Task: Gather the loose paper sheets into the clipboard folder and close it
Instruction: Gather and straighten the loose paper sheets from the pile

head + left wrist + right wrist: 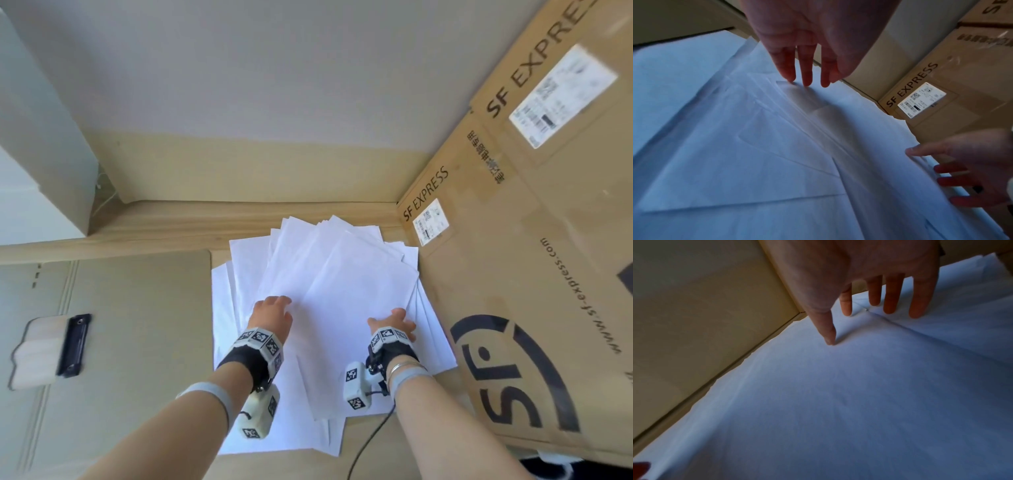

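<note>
The SF Express cartons (534,240) fill the head view from 1 to 5 o'clock, their lower face touching the right edge of the paper spread. The clipboard folder (137,325) lies open and flat at 9 o'clock, its black clip (73,346) near the outer end, with no sheets under it. The loose paper sheets (329,291) lie fanned and overlapping at the centre, just beside the folder's right edge.

The left hand (272,313) rests on the fan at its 7 o'clock side, fingers straight, tips pressing the paper; it grasps nothing. The right hand (394,325) sits at the 4 o'clock edge, fingers extended and spread, thumb on top, tips touching the sheets; nothing is pinched.

Step in hand: gathering, at its start. Judged next move: draw both hands inward to square the fan into one stack, then lift it across to 9 o'clock under the clip. The folder is not yet closed.
</note>
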Demonstrator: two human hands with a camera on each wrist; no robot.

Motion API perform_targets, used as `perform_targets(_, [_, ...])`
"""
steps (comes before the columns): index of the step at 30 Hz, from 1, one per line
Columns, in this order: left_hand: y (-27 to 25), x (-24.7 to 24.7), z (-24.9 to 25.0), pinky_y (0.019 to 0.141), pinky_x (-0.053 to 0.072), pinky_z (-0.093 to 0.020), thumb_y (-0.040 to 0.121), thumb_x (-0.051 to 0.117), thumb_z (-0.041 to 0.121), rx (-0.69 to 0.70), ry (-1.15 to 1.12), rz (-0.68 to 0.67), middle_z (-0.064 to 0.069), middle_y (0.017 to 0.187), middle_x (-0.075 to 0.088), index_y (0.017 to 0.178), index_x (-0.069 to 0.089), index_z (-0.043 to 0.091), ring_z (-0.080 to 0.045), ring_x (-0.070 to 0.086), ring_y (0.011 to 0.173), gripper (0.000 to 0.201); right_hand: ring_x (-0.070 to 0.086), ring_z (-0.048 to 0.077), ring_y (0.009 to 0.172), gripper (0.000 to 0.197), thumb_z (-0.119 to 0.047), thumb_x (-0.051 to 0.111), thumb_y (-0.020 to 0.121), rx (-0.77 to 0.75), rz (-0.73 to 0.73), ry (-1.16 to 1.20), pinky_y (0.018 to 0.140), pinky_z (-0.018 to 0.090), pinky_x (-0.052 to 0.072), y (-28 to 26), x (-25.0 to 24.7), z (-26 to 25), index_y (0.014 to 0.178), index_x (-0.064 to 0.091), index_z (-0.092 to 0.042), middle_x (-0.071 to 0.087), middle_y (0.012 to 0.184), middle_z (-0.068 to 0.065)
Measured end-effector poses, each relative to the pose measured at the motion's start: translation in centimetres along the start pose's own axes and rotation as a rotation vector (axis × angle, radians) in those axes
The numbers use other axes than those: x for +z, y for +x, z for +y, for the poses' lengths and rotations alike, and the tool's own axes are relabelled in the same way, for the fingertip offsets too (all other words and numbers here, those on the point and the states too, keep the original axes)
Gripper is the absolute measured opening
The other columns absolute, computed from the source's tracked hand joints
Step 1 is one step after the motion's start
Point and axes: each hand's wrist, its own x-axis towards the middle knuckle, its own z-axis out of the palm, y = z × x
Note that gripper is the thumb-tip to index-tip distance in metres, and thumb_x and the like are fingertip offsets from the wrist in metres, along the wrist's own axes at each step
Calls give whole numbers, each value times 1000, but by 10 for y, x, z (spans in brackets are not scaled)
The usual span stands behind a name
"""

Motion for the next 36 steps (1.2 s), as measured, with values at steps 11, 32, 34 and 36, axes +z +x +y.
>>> perform_targets(11, [2,2,-4,93,43,-36,90,34,16,-149,77,-95,-11,123,59,135,38,23,-28,48,118,47,60,32,104,50,-10,62,84,-154,-7,248,94,37,47,21,-17,0,129,43,-18,61,122,12])
perform_targets(32, [23,-45,-68,40,44,-9,88,55,0,-328,-600,90,-14,80,65,119,58,-1,-5,58,38,31,38,34,122,65,-35,69,78,-139,-17,65,99,46,38,0,11,-31,132,36,-21,35,134,13])
perform_targets(34, [23,-49,-79,40,45,-10,88,56,2,-346,-599,99,-17,91,63,121,57,1,-19,55,53,33,35,35,124,81,-37,73,74,-87,-39,52,100,47,38,0,14,-32,139,25,-20,31,137,16])
perform_targets(36, [24,-51,-87,32,40,-6,88,56,3,-352,-611,116,-14,90,60,121,57,1,-17,52,53,33,34,36,126,89,-33,75,73,-72,-45,30,98,46,40,0,17,-34,142,20,-22,30,138,18])
